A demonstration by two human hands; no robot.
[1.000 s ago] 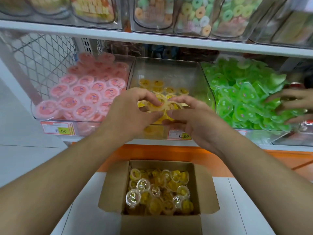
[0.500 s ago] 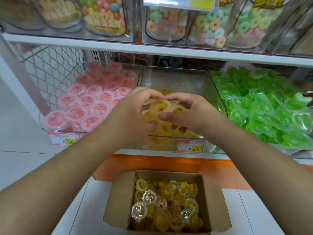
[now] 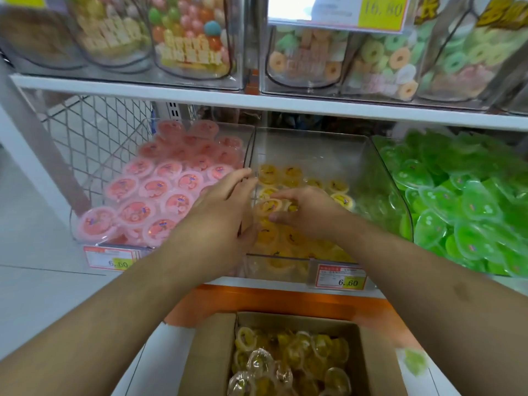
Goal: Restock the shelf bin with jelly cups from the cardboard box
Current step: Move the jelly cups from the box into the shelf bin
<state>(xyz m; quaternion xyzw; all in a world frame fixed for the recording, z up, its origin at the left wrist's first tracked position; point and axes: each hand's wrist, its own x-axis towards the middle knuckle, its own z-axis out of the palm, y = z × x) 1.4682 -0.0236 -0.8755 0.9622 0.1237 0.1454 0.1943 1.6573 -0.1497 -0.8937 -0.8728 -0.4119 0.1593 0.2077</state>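
Right, I'm at the placing step: both hands are over the clear middle bin [image 3: 328,155], setting yellow jelly cups [image 3: 288,238] into it. My left hand [image 3: 225,207] reaches across the bin's left wall with fingers nearly straight, gripping nothing I can see. My right hand [image 3: 308,212] is curled over one yellow cup [image 3: 270,205], thumb under it, pinching it at the pile. The bin is only part filled at the front, so I judge plenty is left to do. Next I let that cup go and drop both hands to the cardboard box [image 3: 211,355] below, where more yellow cups lie loose. Reading left to right: the tag [image 3: 113,258] under the pink cups [image 3: 160,195] says 6.60, the middle tag [image 3: 340,277] says 6.60, the upper tag [image 3: 381,10] reads 16.80, I think, blurred. Green cups [image 3: 463,201] fill the right bin.
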